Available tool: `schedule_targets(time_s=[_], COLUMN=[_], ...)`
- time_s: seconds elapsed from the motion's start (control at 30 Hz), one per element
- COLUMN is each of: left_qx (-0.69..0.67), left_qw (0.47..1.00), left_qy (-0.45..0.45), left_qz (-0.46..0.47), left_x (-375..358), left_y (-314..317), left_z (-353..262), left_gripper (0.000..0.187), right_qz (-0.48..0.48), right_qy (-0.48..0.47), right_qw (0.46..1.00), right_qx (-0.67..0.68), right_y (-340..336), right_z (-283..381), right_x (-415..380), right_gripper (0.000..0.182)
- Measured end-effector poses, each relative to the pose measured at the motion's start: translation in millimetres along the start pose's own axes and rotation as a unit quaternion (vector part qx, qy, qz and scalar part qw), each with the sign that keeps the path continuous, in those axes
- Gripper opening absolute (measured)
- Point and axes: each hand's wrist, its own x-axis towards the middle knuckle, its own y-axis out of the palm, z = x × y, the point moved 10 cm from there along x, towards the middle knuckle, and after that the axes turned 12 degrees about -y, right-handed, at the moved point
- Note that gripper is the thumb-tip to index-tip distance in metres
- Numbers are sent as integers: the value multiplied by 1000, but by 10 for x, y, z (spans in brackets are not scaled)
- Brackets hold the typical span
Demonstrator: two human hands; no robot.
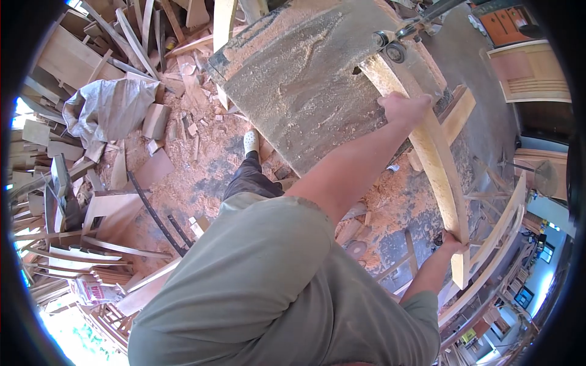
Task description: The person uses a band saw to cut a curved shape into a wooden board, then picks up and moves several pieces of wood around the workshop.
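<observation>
A long, curved wooden board (429,155) runs from the sawdust-covered machine table (287,85) out past its edge. My left hand (408,110) grips the board near the end on the table, thumb on one side and fingers over the other. Near the outer end, my right hand (452,244) is closed around the board, its fingers partly hidden. The board's far end lies right by the saw's guide rollers (390,47). The blade itself I cannot make out.
Wood offcuts (67,55) and a pale sack (110,107) are piled at the left. Sawdust and scraps (201,146) cover the floor around my foot (251,141). Another board (456,116) is beside the table. Long curved boards (497,238) and a fan (548,177) stand at the right.
</observation>
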Motion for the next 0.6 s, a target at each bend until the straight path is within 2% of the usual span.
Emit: schedule_targets(time_s=[0.2, 0.3, 0.37, 0.47, 0.5, 0.6], left_qx=[56, 78, 29, 104, 121, 152], left_qw=[998, 997, 999, 995, 992, 988], left_qy=[21, 14, 5, 1, 21, 19], left_qz=[35, 17, 24, 12, -22, 7], left_x=[23, 59, 21, 134, 99, 273], left_y=[165, 276, 256, 253, 183, 269], left_z=[-200, -191, -153, -112, -134, 71], left_gripper=[84, 87, 86, 89, 85, 84], right_qz=[-3, -5, -9, -27, -39, -88], right_qy=[-2, -7, -9, 10, 15, -21], right_qw=[1000, 999, 999, 996, 994, 989], right_qx=[16, 32, 44, 79, 105, 116], right_y=[-98, -242, -284, -569, -607, -1150], right_z=[-104, -94, -28, -122, -81, -49], right_x=[46, 32, -197, -139, -360, -394], right_gripper=[69, 69, 71, 70, 68, 67])
